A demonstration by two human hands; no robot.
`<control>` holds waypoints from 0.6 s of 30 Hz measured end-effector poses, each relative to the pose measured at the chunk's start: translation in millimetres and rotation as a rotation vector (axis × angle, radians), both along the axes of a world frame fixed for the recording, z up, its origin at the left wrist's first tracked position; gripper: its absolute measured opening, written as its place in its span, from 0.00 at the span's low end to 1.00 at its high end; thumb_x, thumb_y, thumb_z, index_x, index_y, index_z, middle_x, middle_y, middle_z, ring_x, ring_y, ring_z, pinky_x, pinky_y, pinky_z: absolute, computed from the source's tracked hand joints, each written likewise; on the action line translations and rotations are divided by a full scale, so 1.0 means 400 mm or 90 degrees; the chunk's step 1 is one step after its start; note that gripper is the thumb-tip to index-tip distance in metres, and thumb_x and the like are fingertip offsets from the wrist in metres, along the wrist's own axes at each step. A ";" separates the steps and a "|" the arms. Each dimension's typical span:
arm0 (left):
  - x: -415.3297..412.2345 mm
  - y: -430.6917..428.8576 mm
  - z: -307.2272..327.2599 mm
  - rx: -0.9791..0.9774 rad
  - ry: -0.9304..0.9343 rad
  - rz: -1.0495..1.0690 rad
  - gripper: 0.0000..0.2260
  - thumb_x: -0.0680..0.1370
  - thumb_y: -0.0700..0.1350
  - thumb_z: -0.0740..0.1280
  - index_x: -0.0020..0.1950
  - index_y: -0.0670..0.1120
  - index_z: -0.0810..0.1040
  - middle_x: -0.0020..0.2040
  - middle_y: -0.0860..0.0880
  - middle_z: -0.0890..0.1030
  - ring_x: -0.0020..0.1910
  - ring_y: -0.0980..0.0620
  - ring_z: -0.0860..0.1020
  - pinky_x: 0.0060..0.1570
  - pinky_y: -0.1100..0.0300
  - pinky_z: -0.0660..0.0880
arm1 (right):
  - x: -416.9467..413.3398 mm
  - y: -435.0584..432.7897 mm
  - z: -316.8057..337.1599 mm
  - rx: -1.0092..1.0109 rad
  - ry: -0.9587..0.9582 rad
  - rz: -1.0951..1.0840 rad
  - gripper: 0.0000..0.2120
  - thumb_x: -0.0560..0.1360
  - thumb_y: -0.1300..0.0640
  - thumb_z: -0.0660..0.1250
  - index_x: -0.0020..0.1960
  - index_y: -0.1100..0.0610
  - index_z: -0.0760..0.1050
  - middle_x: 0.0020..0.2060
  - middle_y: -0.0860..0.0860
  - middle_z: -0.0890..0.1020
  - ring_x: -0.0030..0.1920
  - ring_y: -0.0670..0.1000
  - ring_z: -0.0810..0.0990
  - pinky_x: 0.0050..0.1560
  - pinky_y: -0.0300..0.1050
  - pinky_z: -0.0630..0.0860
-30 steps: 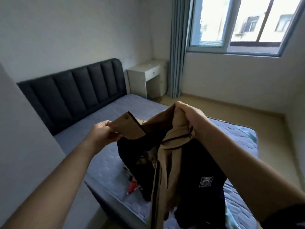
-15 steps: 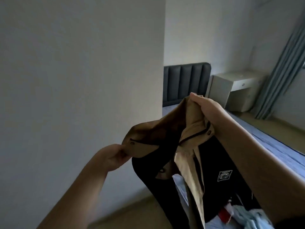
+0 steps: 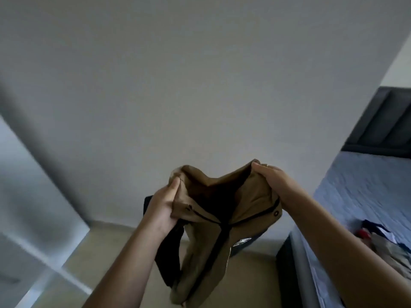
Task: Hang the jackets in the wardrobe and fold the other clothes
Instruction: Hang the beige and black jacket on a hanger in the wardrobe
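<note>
Both hands are on the jacket (image 3: 224, 221), which I see held up in the air between them, in front of a plain pale wall (image 3: 200, 85). My left hand (image 3: 163, 207) grips the tan collar edge on its side, thumb pressed flat along the fabric and fingers curled under it. My right hand (image 3: 272, 185) is bunched around the opposite collar edge, a little higher, with its knuckles towards the camera. The neck opening gapes between the two grips, dark inside, and the tan front with its dark zip hangs straight down below my wrists, a black sleeve or panel trailing under the left forearm. It touches neither the floor (image 3: 115, 272) nor the bed (image 3: 355, 192), which sits just to the right with a dark headboard (image 3: 389, 121). Loose clothes (image 3: 387, 243) lie on the mattress near my right forearm. A blurred white panel (image 3: 33, 196) stands at far left; I cannot tell what it is.
</note>
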State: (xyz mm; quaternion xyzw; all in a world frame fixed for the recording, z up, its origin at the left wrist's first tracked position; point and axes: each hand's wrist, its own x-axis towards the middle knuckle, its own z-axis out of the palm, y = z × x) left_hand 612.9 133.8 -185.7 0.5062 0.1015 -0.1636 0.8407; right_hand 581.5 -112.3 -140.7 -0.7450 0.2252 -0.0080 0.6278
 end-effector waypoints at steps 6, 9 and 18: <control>-0.099 0.211 -0.030 0.014 -0.019 0.229 0.17 0.80 0.49 0.62 0.58 0.37 0.79 0.52 0.37 0.82 0.52 0.42 0.82 0.51 0.51 0.76 | 0.099 0.219 -0.035 0.003 0.015 0.185 0.14 0.77 0.47 0.64 0.45 0.58 0.80 0.37 0.53 0.84 0.36 0.50 0.84 0.34 0.41 0.79; -0.158 0.317 -0.045 0.024 -0.032 0.326 0.15 0.79 0.50 0.62 0.51 0.40 0.82 0.49 0.38 0.83 0.49 0.42 0.82 0.48 0.52 0.77 | 0.122 0.355 -0.049 -0.002 0.017 0.282 0.14 0.78 0.47 0.63 0.45 0.57 0.79 0.40 0.54 0.84 0.41 0.54 0.83 0.43 0.47 0.79; -0.294 0.690 -0.056 -0.012 0.024 0.549 0.12 0.81 0.52 0.60 0.52 0.45 0.76 0.48 0.45 0.79 0.45 0.48 0.78 0.42 0.54 0.75 | 0.116 0.812 -0.066 0.051 0.075 0.466 0.12 0.78 0.49 0.63 0.45 0.58 0.77 0.42 0.55 0.81 0.42 0.52 0.80 0.40 0.43 0.75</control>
